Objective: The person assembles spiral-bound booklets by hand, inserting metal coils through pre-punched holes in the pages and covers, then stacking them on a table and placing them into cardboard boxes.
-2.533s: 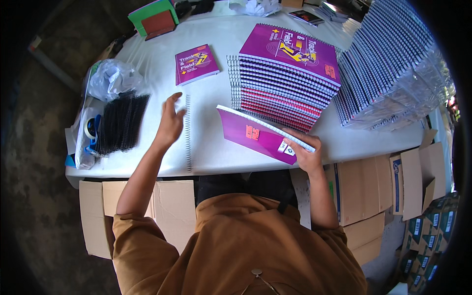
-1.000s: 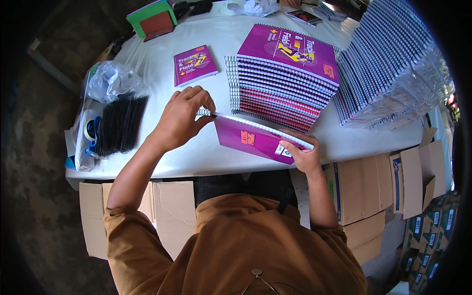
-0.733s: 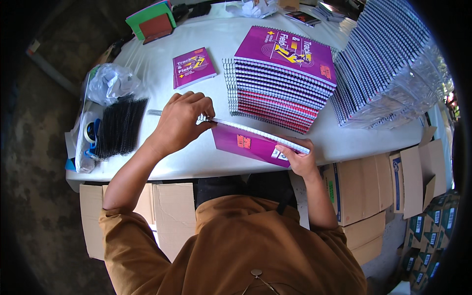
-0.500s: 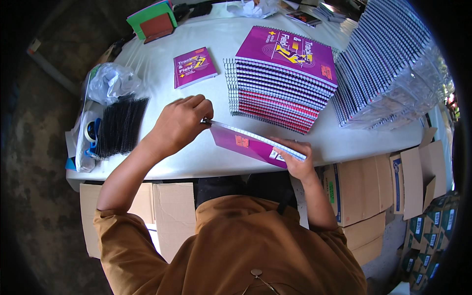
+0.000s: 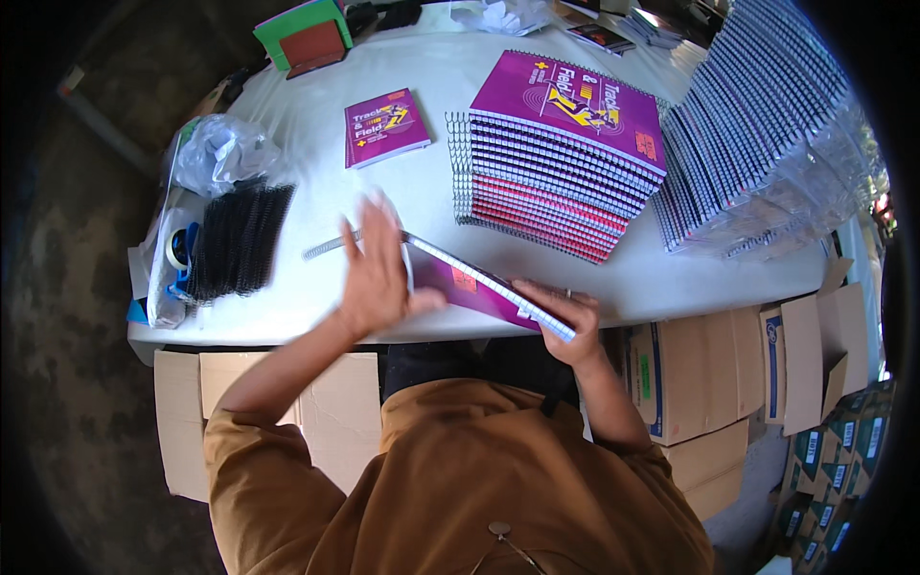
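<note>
A purple notebook (image 5: 443,280) is held on a slant above the table's near edge, its white page edge facing up. My right hand (image 5: 573,324) grips its right end, thumb and fingers on either side. A thin spiral binding coil (image 5: 322,250) sticks out to the left past the notebook's left end. My left hand (image 5: 372,273) is open there, fingers stretched up and thumb apart, slightly blurred. It overlaps the coil in view; whether it touches the coil I cannot tell. A thick stack of purple spiral notebooks (image 5: 567,103) stands just beyond.
A smaller purple book (image 5: 387,128) lies flat at the table's middle. Left are a bundle of black coils (image 5: 241,240), a blue tape dispenser (image 5: 184,259) and a crumpled plastic bag (image 5: 226,155). A tall stack of spiral-bound books (image 5: 767,125) rises right; cardboard boxes (image 5: 704,369) sit below.
My left hand has gone from pinching at the notebook's left end to open with fingers spread. The coil now shows sticking out leftward. My right hand and the notebook have shifted slightly nearer to me.
</note>
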